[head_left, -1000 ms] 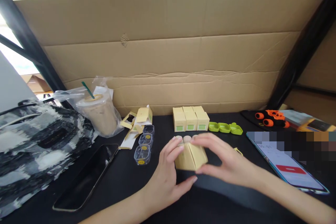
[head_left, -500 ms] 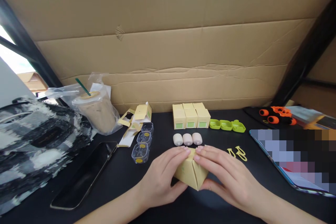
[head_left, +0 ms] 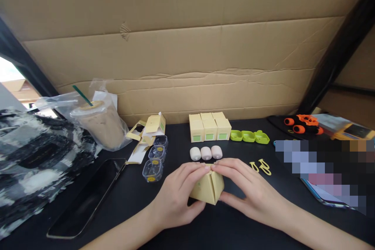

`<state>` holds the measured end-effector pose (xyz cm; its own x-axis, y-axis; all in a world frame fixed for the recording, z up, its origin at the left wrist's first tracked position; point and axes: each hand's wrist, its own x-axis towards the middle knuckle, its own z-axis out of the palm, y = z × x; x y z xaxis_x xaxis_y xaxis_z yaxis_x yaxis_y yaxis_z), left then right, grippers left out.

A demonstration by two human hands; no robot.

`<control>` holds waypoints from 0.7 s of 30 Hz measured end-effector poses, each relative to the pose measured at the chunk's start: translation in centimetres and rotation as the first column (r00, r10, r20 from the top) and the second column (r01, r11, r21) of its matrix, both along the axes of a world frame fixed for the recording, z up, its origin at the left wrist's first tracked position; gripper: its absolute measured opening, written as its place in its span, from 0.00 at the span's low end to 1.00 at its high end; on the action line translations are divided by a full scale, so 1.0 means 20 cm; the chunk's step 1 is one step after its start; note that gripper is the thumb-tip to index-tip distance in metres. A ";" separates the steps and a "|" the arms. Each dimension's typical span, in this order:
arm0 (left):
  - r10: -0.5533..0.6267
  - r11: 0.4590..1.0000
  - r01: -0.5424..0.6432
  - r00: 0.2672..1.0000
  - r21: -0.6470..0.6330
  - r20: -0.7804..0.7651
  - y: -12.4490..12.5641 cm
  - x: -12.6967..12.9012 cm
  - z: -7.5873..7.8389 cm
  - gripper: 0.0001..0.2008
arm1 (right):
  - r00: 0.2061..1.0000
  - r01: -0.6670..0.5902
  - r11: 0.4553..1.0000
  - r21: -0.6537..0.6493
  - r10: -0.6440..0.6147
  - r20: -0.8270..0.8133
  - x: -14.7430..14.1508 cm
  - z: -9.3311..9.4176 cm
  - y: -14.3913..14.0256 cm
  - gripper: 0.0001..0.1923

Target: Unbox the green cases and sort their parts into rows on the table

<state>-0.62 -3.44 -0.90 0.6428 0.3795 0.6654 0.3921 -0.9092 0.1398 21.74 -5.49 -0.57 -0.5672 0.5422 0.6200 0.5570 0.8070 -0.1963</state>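
Observation:
A small yellow cardboard box (head_left: 207, 188) stands on one corner on the black table, gripped from both sides. My left hand (head_left: 175, 195) wraps its left face, thumb underneath. My right hand (head_left: 249, 191) covers its right face, and the fingertips of both hands meet over its top edge. Just behind the hands lie three pale pink capsule-shaped pieces (head_left: 206, 152) in a row. Two yellow clips (head_left: 260, 166) lie to the right of the box.
Closed yellow boxes (head_left: 209, 128) and three green trays (head_left: 249, 136) line the back. Left: clear plastic cups (head_left: 155, 158), flattened box blanks (head_left: 146, 133), a bagged iced drink (head_left: 101, 122), a dark phone (head_left: 88, 197), a black-and-white bag (head_left: 32, 164). Right: orange-black items (head_left: 303, 124), a lit phone (head_left: 325, 197).
Both hands drew the box slightly nearer and lower, uncovering the three pink pieces and the yellow clips. The camera tilted down a little.

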 end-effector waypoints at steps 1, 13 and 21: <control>0.021 0.999 -0.021 1.000 -0.025 0.006 0.00 0.00 0.00 0.31 | 0.999 0.006 1.000 0.025 -0.005 -0.032 0.00 0.00 0.00 0.18; 0.132 0.979 -0.122 0.990 -0.163 0.049 0.00 0.00 -0.02 0.30 | 0.941 -0.287 0.958 0.000 0.282 -0.187 -0.03 0.03 -0.07 0.06; 0.019 1.000 -0.018 0.999 -0.024 0.038 0.01 0.00 -0.03 0.18 | 0.999 0.015 0.999 -0.046 -0.014 0.031 -0.02 0.00 -0.04 0.09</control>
